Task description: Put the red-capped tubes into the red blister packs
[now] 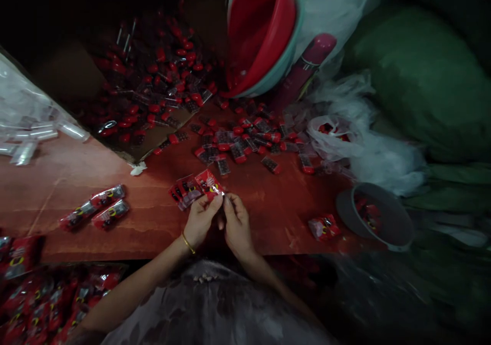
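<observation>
- Here's the red packet (pixel 209 183), up at the fingertips, above the near side of the table (pixel 276 207), right in front of the person.
- Left hand (pixel 199 220): thumb and fingers closed, pinching its lower edge, probably to steady it.
- Right hand (pixel 236 225): fingertips together at the same packet's near corner, meeting the left; a two-sided pinch like that likely keeps thin film taut.
- Just beyond the left hand, flat packets (pixel 182 189) lie overlapped, presumably so single ones lift easily.
- Past those, loose red-capped containers (pixel 245 140) spread before the cardboard box (pixel 76 74), within reach, I'd say.
- Off left, filled packs (pixel 111 214) lie side by side, apart from the loose ones, perhaps to avoid mixing.
- Over right, a grey tub (pixel 399 227) holds more red pieces, seemingly to corral them.
</observation>
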Tool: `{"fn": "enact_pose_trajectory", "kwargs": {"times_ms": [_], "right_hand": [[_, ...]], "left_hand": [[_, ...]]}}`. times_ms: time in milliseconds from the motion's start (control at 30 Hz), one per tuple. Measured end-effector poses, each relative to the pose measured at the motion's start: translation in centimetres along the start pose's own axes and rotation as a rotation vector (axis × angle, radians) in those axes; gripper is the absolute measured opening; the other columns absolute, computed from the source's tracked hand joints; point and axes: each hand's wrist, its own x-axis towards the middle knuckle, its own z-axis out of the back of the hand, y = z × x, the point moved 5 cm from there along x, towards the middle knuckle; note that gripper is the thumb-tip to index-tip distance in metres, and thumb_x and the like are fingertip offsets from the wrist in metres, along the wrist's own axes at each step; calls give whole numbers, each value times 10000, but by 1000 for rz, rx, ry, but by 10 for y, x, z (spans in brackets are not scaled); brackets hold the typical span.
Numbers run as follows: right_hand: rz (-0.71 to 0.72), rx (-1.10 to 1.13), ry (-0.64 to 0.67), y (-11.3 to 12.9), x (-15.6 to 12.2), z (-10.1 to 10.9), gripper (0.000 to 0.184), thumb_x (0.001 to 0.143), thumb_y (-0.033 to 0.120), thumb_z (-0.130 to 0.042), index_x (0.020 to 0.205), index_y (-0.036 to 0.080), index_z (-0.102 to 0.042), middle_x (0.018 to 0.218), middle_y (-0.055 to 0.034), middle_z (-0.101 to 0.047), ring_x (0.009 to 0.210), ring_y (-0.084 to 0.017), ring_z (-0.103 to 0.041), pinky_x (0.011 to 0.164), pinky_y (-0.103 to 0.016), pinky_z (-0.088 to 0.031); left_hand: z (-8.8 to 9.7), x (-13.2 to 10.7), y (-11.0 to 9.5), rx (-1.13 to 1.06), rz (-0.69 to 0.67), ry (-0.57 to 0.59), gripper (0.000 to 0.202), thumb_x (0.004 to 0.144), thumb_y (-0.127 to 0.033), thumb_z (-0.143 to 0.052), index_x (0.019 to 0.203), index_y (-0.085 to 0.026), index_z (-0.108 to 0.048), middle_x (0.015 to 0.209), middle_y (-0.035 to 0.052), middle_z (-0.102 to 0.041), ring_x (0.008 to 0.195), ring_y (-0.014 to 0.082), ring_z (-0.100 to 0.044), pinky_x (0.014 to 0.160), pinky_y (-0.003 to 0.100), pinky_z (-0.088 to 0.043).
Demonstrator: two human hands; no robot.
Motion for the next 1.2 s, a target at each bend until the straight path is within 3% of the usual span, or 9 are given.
{"fn": "enact_pose_trajectory", "kwargs": {"times_ms": [100,233,333,533,700,867,1033,1200], "right_hand": [[24,-39,36,4,0,0,199,868,414,-451,886,219,-481,611,61,-494,420,-54,-409,375,-159,-339],[129,-191,36,11,0,1,165,870,380,-452,901,218,-461,636,55,-521,432,-58,-438,409,-176,-374],[140,-218,33,10,2,0,145,877,362,-444,880,218,-458,624,60,-506,437,-59,-431,421,-176,-375],[57,-87,220,12,2,-3,208,879,404,-423,957,216,-462,776,15,-589,477,-68,-507,484,-207,-437],[120,-256,155,14,-5,3,200,876,394,-430,935,208,-474,601,49,-548,412,-75,-477,425,-195,-400],[136,-266,60,11,-7,4,210,849,409,-471,911,210,-498,560,53,-518,411,-79,-458,395,-188,-379],[85,-146,157,18,-6,0,217,859,413,-459,908,205,-495,631,43,-564,372,-53,-445,361,-175,-359],[66,-188,150,23,4,8,219,798,424,-538,787,209,-498,502,71,-519,368,-79,-479,390,-193,-387]], "left_hand": [[1,-1,-3,-51,-2,13,363,668,-510,-658,674,-153,-590,447,-44,-516,364,70,-461,382,188,-351],[9,3,-9,-86,-58,-95,319,605,-437,-731,630,-146,-602,472,-48,-519,399,59,-453,409,187,-382],[8,6,-9,-69,-39,-32,303,606,-421,-732,617,-142,-614,483,-39,-536,386,61,-451,389,194,-387],[7,9,-23,-87,-10,23,298,649,-409,-699,746,-130,-659,486,-31,-529,406,69,-429,356,187,-362],[4,7,-18,-81,-16,-14,329,644,-431,-697,760,-125,-664,580,11,-622,399,49,-393,345,173,-332],[-1,0,-9,-35,17,56,376,653,-458,-685,867,-150,-662,554,-12,-598,362,72,-434,318,197,-347],[1,-4,-16,-43,-51,44,338,667,-476,-673,717,-143,-645,498,-40,-504,408,66,-460,371,184,-372],[-1,-4,-7,-83,-4,102,352,682,-479,-662,588,-149,-579,490,-33,-530,383,72,-469,405,214,-372]]}}
